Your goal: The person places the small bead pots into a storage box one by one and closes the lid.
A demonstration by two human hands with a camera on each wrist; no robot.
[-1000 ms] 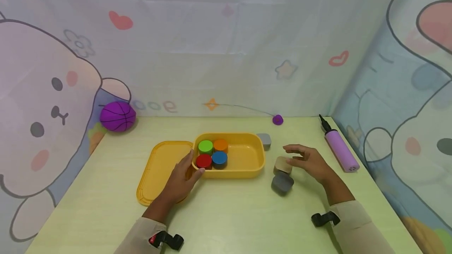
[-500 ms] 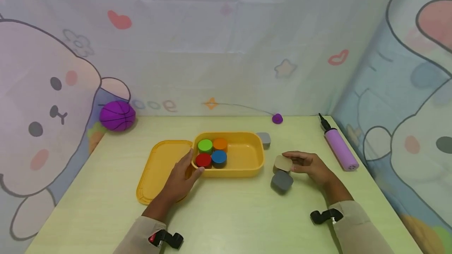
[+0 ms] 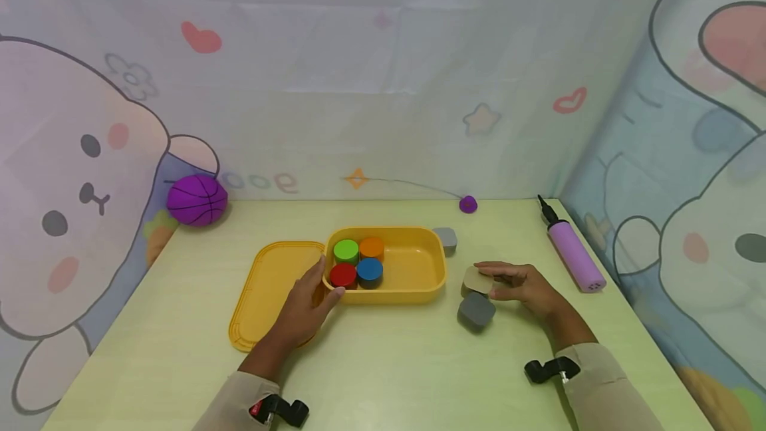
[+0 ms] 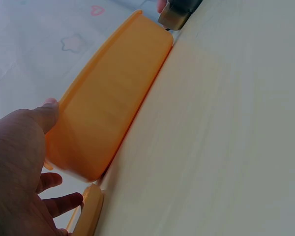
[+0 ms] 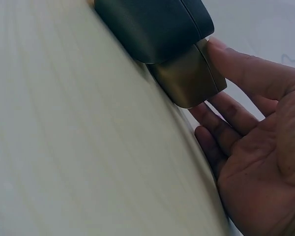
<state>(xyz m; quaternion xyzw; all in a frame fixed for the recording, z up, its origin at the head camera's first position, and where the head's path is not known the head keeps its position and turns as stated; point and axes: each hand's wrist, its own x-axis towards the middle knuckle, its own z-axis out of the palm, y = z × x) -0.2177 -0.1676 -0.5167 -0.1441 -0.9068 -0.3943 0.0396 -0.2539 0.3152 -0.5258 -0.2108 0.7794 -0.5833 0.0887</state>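
Beige block (image 3: 477, 278) is pinched by the right hand (image 3: 522, 285) between thumb and fingers, on the table (image 3: 389, 364) right of the yellow tray (image 3: 427, 285), touching the dark grey block (image 3: 476, 310) just in front. Left end of the tray is gripped by the left hand (image 3: 308, 301), thumb on the wall, fingers over the yellow lid (image 3: 263, 291) beside it. Green, orange, red and blue discs (image 3: 358, 261) are held in the tray's left half. A lighter grey block (image 3: 445, 239) is seen at the tray's far right corner.
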